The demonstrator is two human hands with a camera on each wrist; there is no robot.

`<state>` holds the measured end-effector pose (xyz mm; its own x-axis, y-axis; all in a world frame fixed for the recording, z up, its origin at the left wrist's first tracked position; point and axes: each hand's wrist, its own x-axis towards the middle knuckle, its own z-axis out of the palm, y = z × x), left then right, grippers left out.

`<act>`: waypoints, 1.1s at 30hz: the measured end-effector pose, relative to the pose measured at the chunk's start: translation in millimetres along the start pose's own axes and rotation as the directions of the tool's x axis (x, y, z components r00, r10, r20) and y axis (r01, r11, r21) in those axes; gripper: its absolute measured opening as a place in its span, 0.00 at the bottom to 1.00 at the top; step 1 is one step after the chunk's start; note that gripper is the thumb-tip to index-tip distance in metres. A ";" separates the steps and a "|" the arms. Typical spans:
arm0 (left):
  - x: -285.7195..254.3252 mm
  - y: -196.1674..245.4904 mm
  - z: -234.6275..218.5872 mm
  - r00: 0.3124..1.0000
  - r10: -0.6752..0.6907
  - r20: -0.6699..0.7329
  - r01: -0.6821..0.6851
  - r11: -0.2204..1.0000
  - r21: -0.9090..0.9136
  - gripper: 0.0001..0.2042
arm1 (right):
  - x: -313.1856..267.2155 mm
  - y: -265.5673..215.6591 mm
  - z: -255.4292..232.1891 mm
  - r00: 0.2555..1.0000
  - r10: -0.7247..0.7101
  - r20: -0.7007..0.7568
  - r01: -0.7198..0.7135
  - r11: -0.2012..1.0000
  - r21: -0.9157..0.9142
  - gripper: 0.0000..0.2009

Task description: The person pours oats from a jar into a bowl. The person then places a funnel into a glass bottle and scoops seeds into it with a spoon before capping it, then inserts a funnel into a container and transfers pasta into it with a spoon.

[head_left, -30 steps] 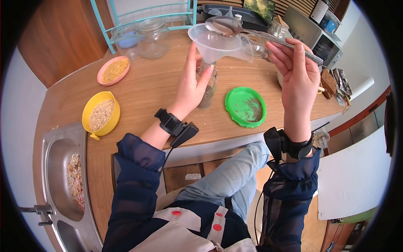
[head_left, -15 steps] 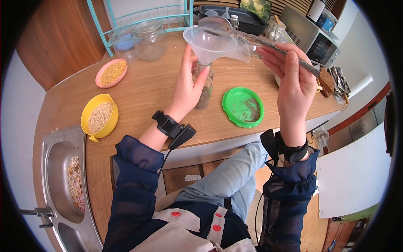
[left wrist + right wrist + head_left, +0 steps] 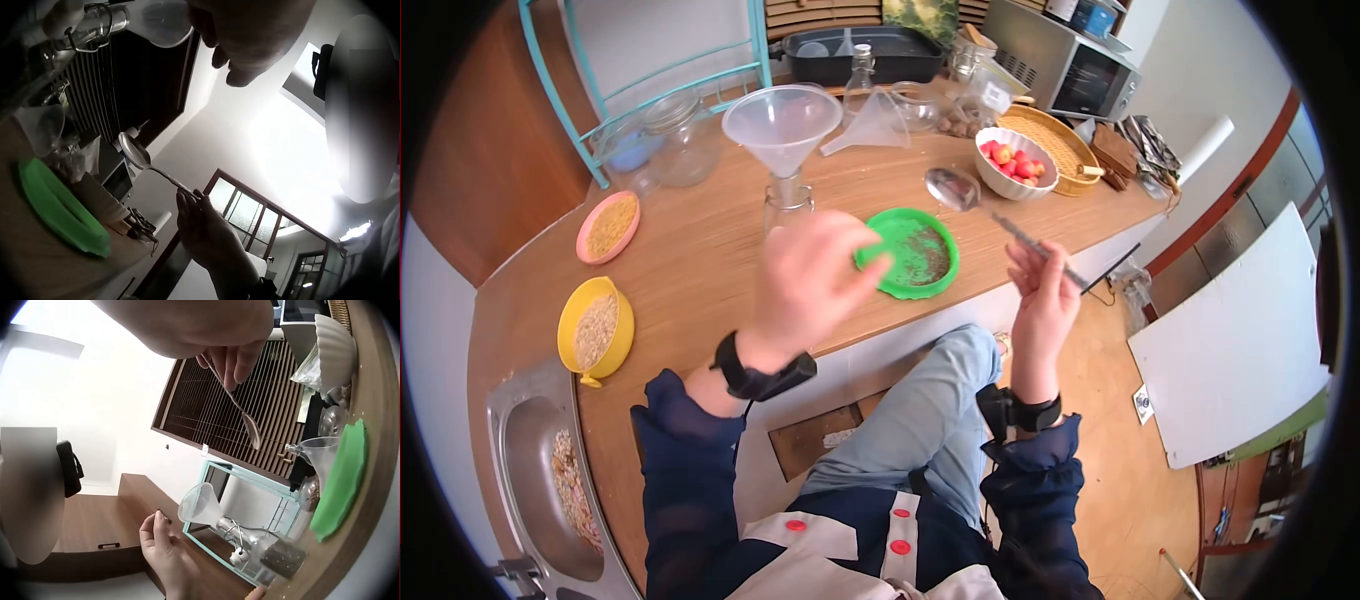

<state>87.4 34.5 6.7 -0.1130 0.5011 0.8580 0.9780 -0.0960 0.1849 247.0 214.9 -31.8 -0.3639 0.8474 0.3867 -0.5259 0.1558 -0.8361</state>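
Observation:
My right hand (image 3: 1045, 305) pinches the handle of a metal spoon (image 3: 953, 188), held in the air right of the green lid (image 3: 905, 285), which has dark bits on it. The left hand (image 3: 805, 290), blurred, hovers in front of the bottle, off the funnel; its fingers look loosely bent in the right wrist view (image 3: 172, 556), with nothing seen in them. A clear funnel (image 3: 780, 125) stands upright in the neck of the glass bottle (image 3: 788, 192). Dark grains (image 3: 282, 557) lie in the bottle's lower part, which the left hand hides in the head view.
At left are a pink dish (image 3: 609, 228), a yellow bowl (image 3: 597, 330) and the sink (image 3: 530, 440). Behind stand glass jars (image 3: 682, 140), a second funnel (image 3: 872, 120) and a black pan (image 3: 865, 55). A white bowl (image 3: 1018, 180) of red fruit is at right.
The left hand has let go of the bottle and funnel and moved toward the body. The right hand has drawn the spoon away from the funnel, lower and nearer. The head view has shifted to the right.

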 end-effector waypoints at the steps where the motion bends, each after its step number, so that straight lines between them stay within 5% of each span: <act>1: 2.2 7.1 9.0 0.988 0.023 0.155 -0.027 0.999 0.024 0.14 | -5.7 3.8 -2.4 1.000 0.021 -0.020 -0.021 1.000 -0.008 0.14; 5: -13.2 7.3 47.5 0.850 -0.036 0.526 0.024 0.999 0.030 0.15 | -25.6 10.3 -10.3 0.993 0.065 -0.096 -0.065 0.998 0.009 0.14; 12: -21.6 0.5 77.5 0.768 0.011 0.641 -0.134 0.980 0.145 0.13 | -38.6 14.7 -29.6 0.982 0.090 -0.165 -0.090 0.996 0.002 0.14; 33: -30.2 -9.2 40.6 0.809 -0.015 0.587 -0.105 0.980 0.170 0.08 | -51.2 16.9 -39.4 0.982 0.130 -0.134 -0.125 0.991 0.045 0.13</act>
<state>89.0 55.2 -40.4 -0.0036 0.9121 0.4100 1.0000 -0.0003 0.0095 287.0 194.2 -81.1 -0.3228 0.9207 0.2195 -0.5104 0.0260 -0.8596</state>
